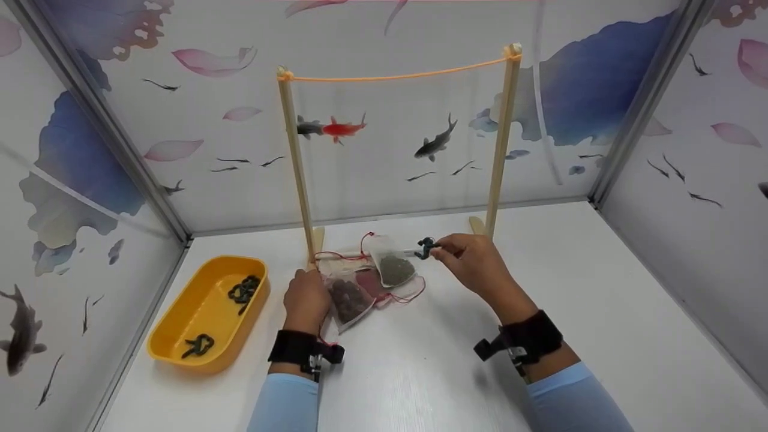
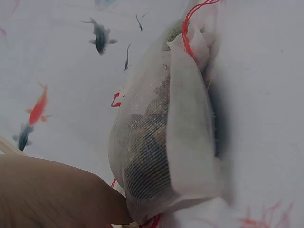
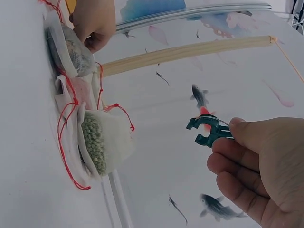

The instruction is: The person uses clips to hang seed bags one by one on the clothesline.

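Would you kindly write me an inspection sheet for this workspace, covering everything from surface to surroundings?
Surface: white tabletop, bearing the bags and tray.
Job's things: mesh bags, bunched together, with red drawstrings; green clip; yellow tray holding similar clips; wooden posts joined by orange cord.
Clutter: nothing seen.
Hands: right hand pinches the green clip; left hand is at a dark-filled bag, grip unclear.
Cables: nothing seen.
Surroundings: panels on three sides, printed with fish and petals.
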Demonstrator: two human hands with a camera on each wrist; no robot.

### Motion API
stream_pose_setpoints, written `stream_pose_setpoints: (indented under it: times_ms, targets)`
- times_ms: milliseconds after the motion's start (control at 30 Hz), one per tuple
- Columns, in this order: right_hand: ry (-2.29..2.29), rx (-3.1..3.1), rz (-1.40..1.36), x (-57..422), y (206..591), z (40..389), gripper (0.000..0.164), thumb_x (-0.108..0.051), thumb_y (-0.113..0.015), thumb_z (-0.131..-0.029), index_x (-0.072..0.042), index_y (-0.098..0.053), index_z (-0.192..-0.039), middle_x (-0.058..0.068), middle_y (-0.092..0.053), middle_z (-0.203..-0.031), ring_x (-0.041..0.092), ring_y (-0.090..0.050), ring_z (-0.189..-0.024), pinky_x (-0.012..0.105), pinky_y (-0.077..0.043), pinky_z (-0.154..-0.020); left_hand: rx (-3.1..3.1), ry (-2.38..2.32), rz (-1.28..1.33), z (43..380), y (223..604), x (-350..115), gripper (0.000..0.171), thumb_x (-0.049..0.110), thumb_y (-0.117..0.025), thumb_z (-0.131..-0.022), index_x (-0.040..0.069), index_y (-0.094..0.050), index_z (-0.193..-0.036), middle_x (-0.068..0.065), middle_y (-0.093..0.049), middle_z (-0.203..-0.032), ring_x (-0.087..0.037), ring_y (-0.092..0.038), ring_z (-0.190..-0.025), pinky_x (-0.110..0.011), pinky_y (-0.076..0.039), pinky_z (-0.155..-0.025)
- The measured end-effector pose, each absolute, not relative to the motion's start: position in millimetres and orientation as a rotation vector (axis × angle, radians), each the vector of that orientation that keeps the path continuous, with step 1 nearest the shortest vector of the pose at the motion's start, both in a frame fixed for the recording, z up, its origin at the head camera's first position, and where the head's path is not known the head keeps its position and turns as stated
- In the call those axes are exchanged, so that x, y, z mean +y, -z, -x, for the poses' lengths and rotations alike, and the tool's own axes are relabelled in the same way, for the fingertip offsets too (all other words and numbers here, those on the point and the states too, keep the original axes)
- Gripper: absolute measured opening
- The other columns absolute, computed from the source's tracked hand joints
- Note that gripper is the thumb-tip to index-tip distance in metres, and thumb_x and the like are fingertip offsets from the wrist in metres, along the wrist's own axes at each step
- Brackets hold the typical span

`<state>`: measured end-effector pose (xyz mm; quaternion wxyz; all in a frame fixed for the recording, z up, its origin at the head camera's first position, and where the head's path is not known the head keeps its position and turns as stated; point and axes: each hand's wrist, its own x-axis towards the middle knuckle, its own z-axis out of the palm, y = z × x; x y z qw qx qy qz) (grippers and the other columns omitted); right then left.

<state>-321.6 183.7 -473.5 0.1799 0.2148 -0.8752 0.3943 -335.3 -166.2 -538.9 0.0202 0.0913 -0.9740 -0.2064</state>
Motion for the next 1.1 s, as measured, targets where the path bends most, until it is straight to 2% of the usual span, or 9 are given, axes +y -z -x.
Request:
stream_pose_setpoints:
  times_ms: [200,267,533,667,833,900,1100]
  targets:
    - [-1.083,-2.474,-0.619,183,471,323,0.02,-0.018,-0.078,-0.109,-0.003,-0.085,-0.121,0.006,-0.088,-0.103,0.021,-0.084,-0.091,0.042,-0.068,-0.078,-2.795,1.11,-0.299,332,521,-166,0.017,0.021,-0.065,-0.113,0.007,-0.07,-0.121,-0.014,-0.076,-0.109,-0.033,-0.073,-0.096,-0.049,-0.054,-0.083]
    - [-1.073,-2.469,-0.631,183,470,323,0.021,-0.017,-0.077,-0.11,-0.002,-0.084,-0.123,0.007,-0.088,-0.105,0.023,-0.085,-0.093,0.045,-0.069,-0.08,-2.712,1.211,-0.279,330,513,-164,0.017,0.022,-0.068,-0.112,0.009,-0.072,-0.122,-0.011,-0.078,-0.11,-0.029,-0.074,-0.093,-0.046,-0.054,-0.082]
    - [-1.03,-2.448,-0.659,185,453,332,0.02,-0.017,-0.074,-0.112,-0.002,-0.083,-0.121,0.009,-0.087,-0.103,0.025,-0.085,-0.094,0.046,-0.069,-0.08,-2.574,1.244,-0.232,326,469,-149,0.02,0.028,-0.072,-0.113,0.012,-0.075,-0.124,-0.009,-0.083,-0.117,-0.028,-0.077,-0.1,-0.047,-0.063,-0.088]
    - [-1.012,-2.367,-0.738,177,414,344,0.023,-0.017,-0.073,-0.112,0.001,-0.082,-0.123,0.012,-0.087,-0.102,0.029,-0.085,-0.093,0.048,-0.069,-0.08,-2.454,1.187,-0.138,333,435,-151,0.021,0.029,-0.07,-0.115,0.011,-0.077,-0.124,-0.01,-0.083,-0.12,-0.029,-0.077,-0.104,-0.047,-0.064,-0.088]
    - [-0.912,-2.223,-0.827,161,351,359,0.025,-0.017,-0.073,-0.112,0.003,-0.082,-0.124,0.015,-0.086,-0.101,0.03,-0.084,-0.089,0.046,-0.069,-0.078,-2.29,1.077,0.003,349,384,-155,0.025,0.028,-0.073,-0.114,0.005,-0.08,-0.118,-0.014,-0.074,-0.115,-0.031,-0.074,-0.102,-0.047,-0.061,-0.087]
    - [-0.883,-2.201,-0.83,154,324,362,0.026,-0.019,-0.071,-0.114,0.002,-0.081,-0.124,0.015,-0.086,-0.101,0.029,-0.083,-0.088,0.042,-0.067,-0.077,-2.266,1.018,0.031,356,362,-154,0.026,0.029,-0.075,-0.113,0.004,-0.081,-0.117,-0.014,-0.07,-0.112,-0.031,-0.072,-0.102,-0.047,-0.06,-0.088]
    - [-0.834,-2.2,-0.795,127,251,368,0.031,-0.027,-0.066,-0.117,-0.001,-0.082,-0.124,0.012,-0.085,-0.102,0.021,-0.081,-0.084,0.023,-0.059,-0.075,-2.245,0.905,0.046,369,304,-145,0.027,0.033,-0.077,-0.111,0.007,-0.084,-0.117,-0.01,-0.077,-0.11,-0.027,-0.074,-0.103,-0.043,-0.062,-0.09]
